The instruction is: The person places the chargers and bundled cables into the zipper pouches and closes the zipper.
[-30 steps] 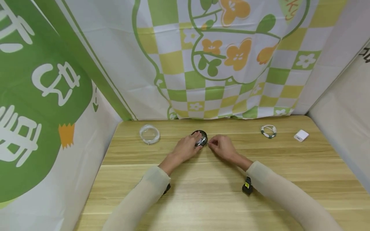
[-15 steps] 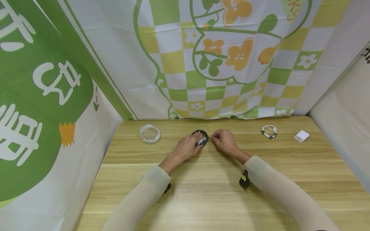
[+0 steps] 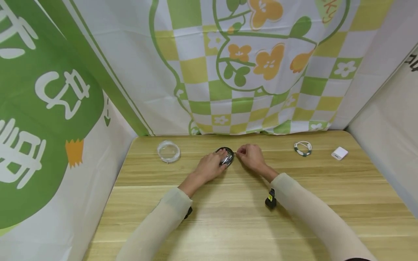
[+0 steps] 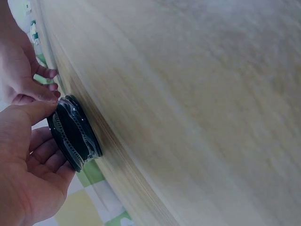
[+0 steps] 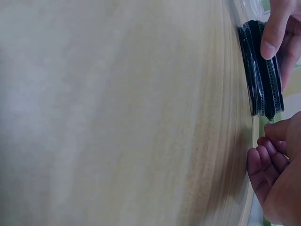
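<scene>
A small round black zipper case with a clear, shiny top lies on the wooden table. My left hand holds it, fingers over its top and thumb against its zippered side. Along that side, two rows of zipper teeth stand apart with black between them, as the left wrist view shows. At the case's right end my right hand pinches the small zipper pull between thumb and forefinger. Its other fingers are loosely curled. Whatever is inside the case cannot be seen.
Left of the case is a coiled clear-white cable or tube. Toward the right lie a coiled white cable with dark bands and a white charger plug. A patterned cloth hangs along the table's back edge.
My right hand has shifted slightly away from me along the case's right end, its forearm swinging a little left. The left hand stays on the case.
</scene>
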A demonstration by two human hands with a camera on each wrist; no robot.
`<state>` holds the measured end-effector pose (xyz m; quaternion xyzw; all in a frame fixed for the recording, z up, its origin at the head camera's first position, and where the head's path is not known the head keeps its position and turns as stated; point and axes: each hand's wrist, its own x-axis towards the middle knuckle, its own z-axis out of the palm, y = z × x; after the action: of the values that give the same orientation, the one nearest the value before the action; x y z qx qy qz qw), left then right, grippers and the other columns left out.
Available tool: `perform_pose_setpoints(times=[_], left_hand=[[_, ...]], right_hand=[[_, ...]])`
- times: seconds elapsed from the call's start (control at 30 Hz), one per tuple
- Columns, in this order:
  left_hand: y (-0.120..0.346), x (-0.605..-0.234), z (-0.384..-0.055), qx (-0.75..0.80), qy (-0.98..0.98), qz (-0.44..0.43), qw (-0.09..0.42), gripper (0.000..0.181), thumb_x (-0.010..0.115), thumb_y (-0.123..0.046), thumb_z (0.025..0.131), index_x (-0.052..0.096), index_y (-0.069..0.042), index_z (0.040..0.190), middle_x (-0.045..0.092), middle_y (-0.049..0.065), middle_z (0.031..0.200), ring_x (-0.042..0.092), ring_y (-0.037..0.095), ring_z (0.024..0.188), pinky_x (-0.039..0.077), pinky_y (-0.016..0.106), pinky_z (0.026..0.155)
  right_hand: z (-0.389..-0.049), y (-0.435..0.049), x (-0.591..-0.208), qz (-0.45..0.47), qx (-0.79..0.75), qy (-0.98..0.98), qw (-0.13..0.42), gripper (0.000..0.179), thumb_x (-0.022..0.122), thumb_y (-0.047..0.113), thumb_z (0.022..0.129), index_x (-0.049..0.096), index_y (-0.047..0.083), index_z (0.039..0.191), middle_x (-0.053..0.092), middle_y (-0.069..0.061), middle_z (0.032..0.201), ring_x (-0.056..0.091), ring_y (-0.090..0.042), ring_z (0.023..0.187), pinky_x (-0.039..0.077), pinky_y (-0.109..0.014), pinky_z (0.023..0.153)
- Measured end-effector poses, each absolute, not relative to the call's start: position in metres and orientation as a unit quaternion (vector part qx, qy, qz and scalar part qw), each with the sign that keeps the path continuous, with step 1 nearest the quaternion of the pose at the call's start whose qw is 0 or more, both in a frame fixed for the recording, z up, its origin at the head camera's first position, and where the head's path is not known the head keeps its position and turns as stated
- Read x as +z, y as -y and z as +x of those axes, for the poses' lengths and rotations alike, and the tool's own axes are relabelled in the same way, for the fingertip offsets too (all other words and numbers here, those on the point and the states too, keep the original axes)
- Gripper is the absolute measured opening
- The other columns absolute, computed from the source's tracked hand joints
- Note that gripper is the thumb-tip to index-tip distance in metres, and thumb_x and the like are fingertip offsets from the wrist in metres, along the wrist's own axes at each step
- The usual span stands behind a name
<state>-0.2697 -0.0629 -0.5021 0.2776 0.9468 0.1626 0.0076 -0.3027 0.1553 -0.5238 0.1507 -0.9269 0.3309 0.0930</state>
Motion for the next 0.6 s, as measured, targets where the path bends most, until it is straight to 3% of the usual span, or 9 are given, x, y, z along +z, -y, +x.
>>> perform_pose_setpoints(times=[0.17, 0.43, 0.6], left_hand=[[0.066, -0.502, -0.272, 0.169, -0.947, 0.272, 0.023, 0.056, 0.071, -0.022, 0.104, 0.052, -0.008, 0.155, 0.045, 0.009, 0.163, 0.046, 0.025, 0.15, 0.044, 0.044, 0.12], [0.068, -0.495, -0.271, 0.155, -0.955, 0.252, 0.0, 0.053, 0.066, -0.002, 0.1, 0.057, -0.009, 0.152, 0.05, 0.008, 0.161, 0.047, 0.026, 0.15, 0.052, 0.044, 0.112], [0.065, -0.493, -0.266, 0.151, -0.963, 0.224, -0.009, 0.054, 0.071, -0.018, 0.102, 0.056, -0.006, 0.152, 0.048, 0.013, 0.161, 0.046, 0.029, 0.15, 0.054, 0.045, 0.109]], right_hand=[[-0.297, -0.157, -0.522, 0.162, 0.329, 0.926, 0.092, 0.009, 0.079, 0.011, 0.093, 0.082, 0.005, 0.087, 0.079, -0.005, 0.082, 0.069, -0.018, 0.071, 0.058, -0.039, 0.07], [-0.286, -0.159, -0.525, 0.177, 0.327, 0.923, 0.098, 0.007, 0.08, 0.011, 0.092, 0.083, 0.006, 0.088, 0.08, -0.006, 0.084, 0.073, -0.021, 0.075, 0.061, -0.042, 0.074], [-0.279, -0.159, -0.528, 0.178, 0.337, 0.92, 0.092, 0.005, 0.081, 0.01, 0.09, 0.084, 0.006, 0.089, 0.08, -0.005, 0.084, 0.074, -0.019, 0.076, 0.061, -0.04, 0.075]])
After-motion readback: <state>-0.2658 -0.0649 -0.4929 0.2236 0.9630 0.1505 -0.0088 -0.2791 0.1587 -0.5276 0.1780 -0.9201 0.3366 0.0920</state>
